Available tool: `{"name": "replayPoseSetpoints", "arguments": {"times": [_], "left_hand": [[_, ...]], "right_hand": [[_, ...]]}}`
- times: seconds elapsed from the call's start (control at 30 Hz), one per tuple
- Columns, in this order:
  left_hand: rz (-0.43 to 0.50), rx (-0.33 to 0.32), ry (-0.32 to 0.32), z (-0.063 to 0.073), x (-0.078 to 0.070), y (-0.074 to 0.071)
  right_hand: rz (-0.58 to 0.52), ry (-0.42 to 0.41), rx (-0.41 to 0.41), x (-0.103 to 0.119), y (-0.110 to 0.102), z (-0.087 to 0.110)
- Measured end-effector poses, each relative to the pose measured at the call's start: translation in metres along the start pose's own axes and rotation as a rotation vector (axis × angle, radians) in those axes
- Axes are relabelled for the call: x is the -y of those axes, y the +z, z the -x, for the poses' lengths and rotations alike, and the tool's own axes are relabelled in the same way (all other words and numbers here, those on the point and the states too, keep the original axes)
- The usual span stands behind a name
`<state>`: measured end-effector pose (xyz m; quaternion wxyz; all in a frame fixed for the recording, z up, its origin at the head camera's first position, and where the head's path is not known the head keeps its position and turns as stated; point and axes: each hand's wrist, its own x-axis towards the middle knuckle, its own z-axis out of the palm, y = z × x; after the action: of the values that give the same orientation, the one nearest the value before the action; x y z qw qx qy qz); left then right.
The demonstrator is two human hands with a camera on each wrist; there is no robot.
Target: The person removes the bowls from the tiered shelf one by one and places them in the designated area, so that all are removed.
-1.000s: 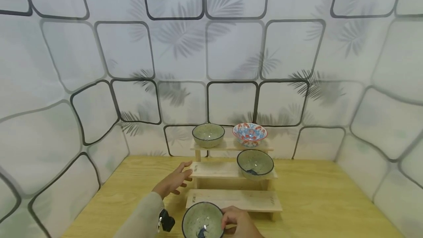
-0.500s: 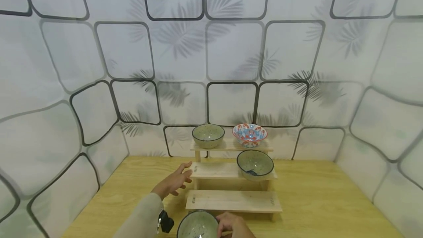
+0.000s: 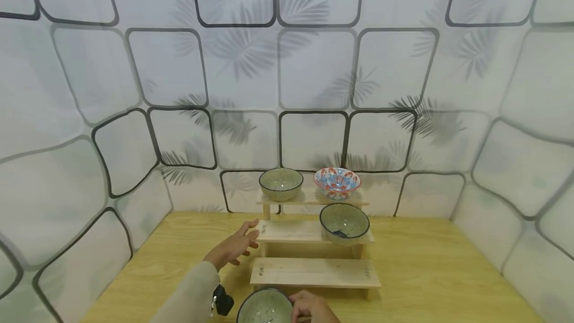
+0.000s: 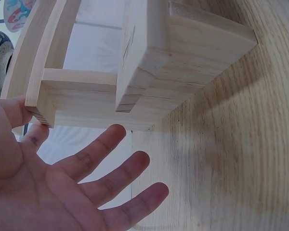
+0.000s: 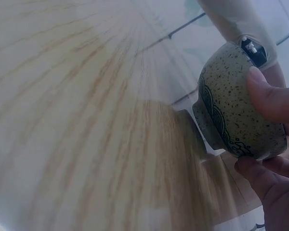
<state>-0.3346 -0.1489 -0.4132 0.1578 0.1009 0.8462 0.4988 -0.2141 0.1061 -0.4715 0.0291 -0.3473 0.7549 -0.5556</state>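
Note:
A speckled green bowl [image 3: 264,308] with a dark rim is in my right hand [image 3: 312,308], in front of the wooden stepped stand [image 3: 314,272]. Thumb and fingers grip its side in the right wrist view, where the bowl [image 5: 236,103] is tilted and shows a dark wave pattern near its foot. My left hand [image 3: 233,248] is at the left end of the stand's middle step. In the left wrist view, its thumb and index finger pinch that board's end, while the other fingers [image 4: 127,180] spread out below.
On the top step stand another green bowl [image 3: 281,185] and a red, white and blue patterned bowl [image 3: 337,183]. A green bowl with a dark blue figure inside [image 3: 344,223] sits at the right of the middle step. A patterned curtain [image 3: 314,74] surrounds the wood-grain table [image 3: 430,273].
My right hand has drawn the green bowl down and slightly left, away from the lowest step. The left hand keeps its place at the stand.

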Motion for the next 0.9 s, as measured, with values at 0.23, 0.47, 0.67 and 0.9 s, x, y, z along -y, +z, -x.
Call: {"name": "replayPoseSetpoints", "arguments": {"times": [0.23,0.47,0.67,0.9], "left_hand": [[-0.008,-0.001,0.000,0.0000,-0.0017,0.0011],[-0.027,-0.014,-0.003,-0.0009,-0.0015,-0.0012],[-0.017,-0.011,0.005,0.0002,-0.0022,0.0006],[0.000,-0.006,-0.005,-0.0017,0.0044,0.0009]], "right_hand": [[0.104,-0.079,0.013,-0.0010,-0.0002,0.0000],[0.152,-0.174,-0.008,-0.0089,0.0030,-0.0021],[0.148,-0.114,0.012,-0.0054,0.0011,-0.0014],[0.121,0.010,0.045,-0.0051,0.0013,-0.0024]]}}
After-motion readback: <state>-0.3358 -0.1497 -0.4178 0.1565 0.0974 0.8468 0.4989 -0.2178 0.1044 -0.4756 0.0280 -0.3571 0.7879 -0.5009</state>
